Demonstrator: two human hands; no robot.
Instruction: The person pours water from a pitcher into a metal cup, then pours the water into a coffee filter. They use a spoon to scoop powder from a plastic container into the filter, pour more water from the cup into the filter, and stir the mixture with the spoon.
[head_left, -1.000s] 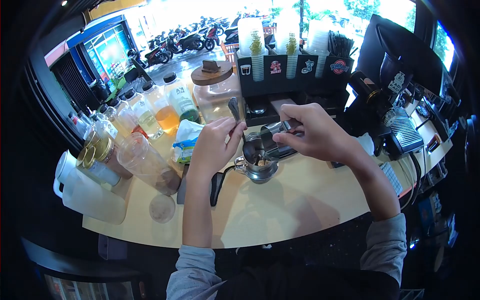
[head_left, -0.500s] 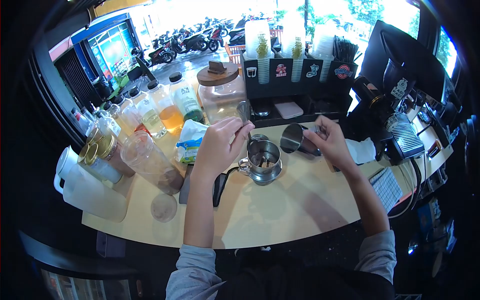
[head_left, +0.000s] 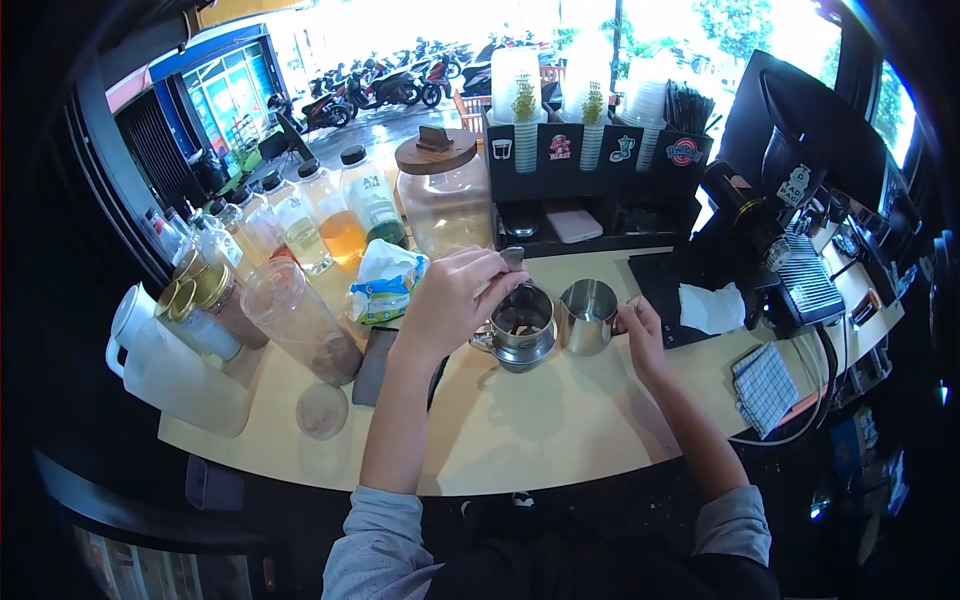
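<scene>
A metal cup (head_left: 523,343) with dark contents stands on the counter in front of me. Above its left rim, my left hand (head_left: 455,300) pinches a metal spoon (head_left: 513,258); the spoon's lower part points toward the cup and is partly hidden by my fingers. Beside the cup on the right, a steel milk pitcher (head_left: 587,322) is upright. My right hand (head_left: 640,330) is closed round its handle.
To the left are a lidless plastic jar (head_left: 300,320) with brown powder, a round lid (head_left: 322,412), a white jug (head_left: 185,375) and a wipes pack (head_left: 385,290). A cup rack (head_left: 600,160) stands behind. An espresso machine (head_left: 810,280) and checked cloth (head_left: 768,390) are at right.
The milk pitcher has gone from tilted and raised to upright next to the cup, with my right hand lower. My left hand has shifted slightly right and down with the spoon.
</scene>
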